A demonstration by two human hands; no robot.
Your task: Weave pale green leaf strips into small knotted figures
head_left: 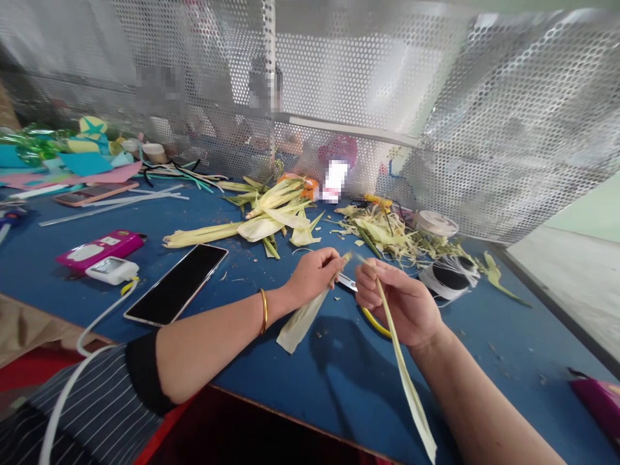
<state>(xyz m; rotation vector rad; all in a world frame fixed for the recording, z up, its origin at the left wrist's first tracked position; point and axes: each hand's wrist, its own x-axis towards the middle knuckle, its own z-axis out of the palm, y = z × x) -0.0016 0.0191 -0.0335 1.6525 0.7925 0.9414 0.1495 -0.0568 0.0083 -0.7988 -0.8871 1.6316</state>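
My left hand (314, 276) pinches the top of a wide, pale corn husk piece (304, 323), which slants down toward the table's front. Close by on the right, my right hand (400, 297) is closed on a long narrow husk strip (402, 361) that hangs past the wrist toward the table edge. The two hands are a short gap apart. Between and below them lie scissors (347, 281) with a yellow handle, partly covered by my right hand. Beyond the hands rests a heap of whole corn husks (271, 213).
Husk scraps (392, 236) pile up at the back right, beside a spool of clear line (448, 278) and a tape roll (436, 223). A black phone (178, 284) and a magenta packet (101, 250) lie left. A perforated metal screen (349, 71) stands behind the blue table (504, 361).
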